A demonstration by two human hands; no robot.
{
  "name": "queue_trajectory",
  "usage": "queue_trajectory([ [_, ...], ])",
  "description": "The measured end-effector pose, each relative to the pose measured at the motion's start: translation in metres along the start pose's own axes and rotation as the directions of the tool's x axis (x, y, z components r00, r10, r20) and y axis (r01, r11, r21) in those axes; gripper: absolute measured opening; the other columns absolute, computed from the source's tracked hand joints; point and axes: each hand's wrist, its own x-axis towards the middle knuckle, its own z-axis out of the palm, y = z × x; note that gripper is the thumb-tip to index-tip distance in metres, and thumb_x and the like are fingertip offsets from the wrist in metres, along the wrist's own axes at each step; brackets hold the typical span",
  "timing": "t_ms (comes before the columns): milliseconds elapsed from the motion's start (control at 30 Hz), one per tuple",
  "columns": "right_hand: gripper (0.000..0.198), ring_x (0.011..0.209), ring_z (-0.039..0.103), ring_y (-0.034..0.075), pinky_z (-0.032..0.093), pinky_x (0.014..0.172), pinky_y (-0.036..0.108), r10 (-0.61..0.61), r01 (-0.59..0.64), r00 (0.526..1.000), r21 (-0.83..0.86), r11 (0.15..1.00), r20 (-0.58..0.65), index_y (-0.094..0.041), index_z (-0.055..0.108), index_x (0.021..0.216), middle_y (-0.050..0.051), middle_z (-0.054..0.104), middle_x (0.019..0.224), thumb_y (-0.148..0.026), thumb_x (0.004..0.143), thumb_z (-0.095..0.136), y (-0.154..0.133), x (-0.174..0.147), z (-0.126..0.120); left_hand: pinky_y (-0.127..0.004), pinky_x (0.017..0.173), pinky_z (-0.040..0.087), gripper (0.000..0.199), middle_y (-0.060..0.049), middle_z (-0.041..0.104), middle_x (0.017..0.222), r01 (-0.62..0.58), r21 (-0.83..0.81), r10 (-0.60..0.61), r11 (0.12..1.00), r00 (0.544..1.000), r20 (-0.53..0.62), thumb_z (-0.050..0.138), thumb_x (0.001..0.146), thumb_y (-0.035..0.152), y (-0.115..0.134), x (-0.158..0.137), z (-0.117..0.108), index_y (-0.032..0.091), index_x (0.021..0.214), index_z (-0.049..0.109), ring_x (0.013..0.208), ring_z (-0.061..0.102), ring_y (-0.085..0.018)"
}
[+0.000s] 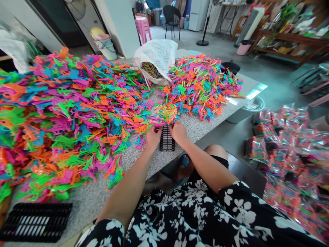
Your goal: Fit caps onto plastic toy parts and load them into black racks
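A black slotted plastic rack (167,140) lies on the speckled tabletop in front of me, with a row of small colourful plastic pieces (167,112) at its far end. My left hand (153,137) is at the rack's far left corner, fingers curled together in a pinch. At the opposite corner, my right hand (179,133) has its fingers bent and closed against the rack's edge. Whatever either hand pinches is too small or hidden to name. Orange, pink, green and blue flat plastic pieces lie just beyond both hands.
A large heap of coloured plastic pieces (77,103) covers the table's left side. Another heap (203,82) lies back right, beside a white sack (159,56). More black racks (36,221) lie front left. Filled clear bags (285,147) and a bucket (241,115) stand right of the table.
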Motion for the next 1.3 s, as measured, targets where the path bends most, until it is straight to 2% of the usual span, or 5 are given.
queue_trajectory([
  [367,0.034,0.098,0.077,0.032,0.058,0.087,0.039,-0.016,0.016,1.0,-0.01,1.0,-0.018,-0.01,0.057,0.127,0.019,0.077,0.104,-0.035,0.106,0.049,0.004,-0.001,0.003,-0.032,0.077,0.051,0.024,-0.011,0.078,0.09,-0.097,0.387,0.082,0.917,0.995,0.054,0.062,0.093,0.035,-0.011,0.004,0.002,0.016,0.097,0.076,0.082,0.072,-0.024],
  [533,0.035,0.1,0.076,0.032,0.057,0.089,0.039,-0.015,0.015,1.0,-0.018,1.0,0.006,-0.01,0.056,0.128,0.02,0.077,0.107,-0.035,0.105,0.05,0.004,0.0,0.001,-0.033,0.08,0.051,0.027,-0.014,0.079,0.099,-0.143,0.535,0.085,0.833,0.988,0.133,0.058,0.097,0.034,0.006,0.005,-0.002,0.015,0.104,0.076,0.09,0.074,-0.025],
  [667,0.036,0.103,0.076,0.032,0.057,0.092,0.039,-0.005,0.006,1.0,-0.02,1.0,0.021,-0.01,0.055,0.129,0.021,0.076,0.11,-0.036,0.105,0.05,0.003,0.0,-0.001,-0.036,0.08,0.051,0.03,-0.017,0.079,0.104,-0.095,0.641,0.033,0.762,0.994,0.108,0.056,0.098,0.036,0.025,0.001,-0.001,0.015,0.108,0.075,0.096,0.075,-0.03],
  [967,0.039,0.104,0.075,0.033,0.057,0.092,0.04,-0.013,0.013,0.999,-0.009,1.0,0.039,-0.008,0.054,0.131,0.022,0.076,0.11,-0.037,0.107,0.047,0.002,0.0,-0.002,-0.036,0.083,0.052,0.029,-0.015,0.076,0.105,-0.143,0.525,0.118,0.839,0.99,0.081,0.056,0.101,0.04,0.012,-0.005,0.0,0.019,0.096,0.074,0.097,0.071,-0.029],
  [1300,0.04,0.104,0.075,0.033,0.058,0.09,0.039,-0.048,0.048,0.997,0.009,0.999,0.054,-0.008,0.055,0.13,0.021,0.076,0.108,-0.039,0.107,0.048,0.009,0.006,-0.004,-0.039,0.081,0.052,0.034,-0.019,0.074,0.11,-0.182,0.603,0.117,0.777,0.982,0.146,0.051,0.103,0.039,0.016,0.003,0.006,0.016,0.105,0.076,0.096,0.071,-0.032],
])
